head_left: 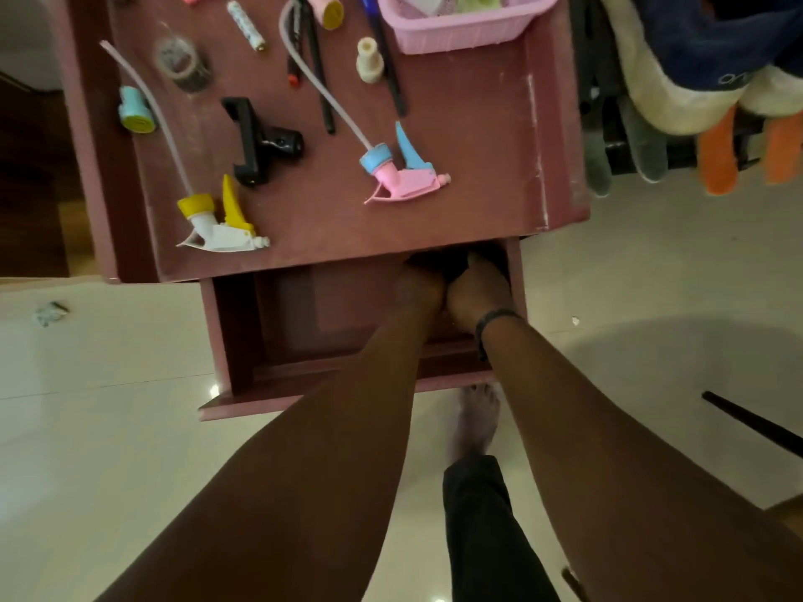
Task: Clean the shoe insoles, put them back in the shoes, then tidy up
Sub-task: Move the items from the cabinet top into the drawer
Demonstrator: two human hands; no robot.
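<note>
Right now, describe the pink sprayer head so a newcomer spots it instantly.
Start at the reddish-brown table above the open drawer. The pink sprayer head lies near the middle of the top, below the pink basket. Unlike the yellow-and-white sprayer head to its left, it has a pink body, blue collar and blue trigger.

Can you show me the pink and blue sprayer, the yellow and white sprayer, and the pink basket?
Pink and blue plastic spray trigger (402,180): head view, on its pink body.
Yellow and white plastic spray trigger (219,230): head view, on its white body.
Pink plastic basket (456,34): head view, on its front wall.
</note>
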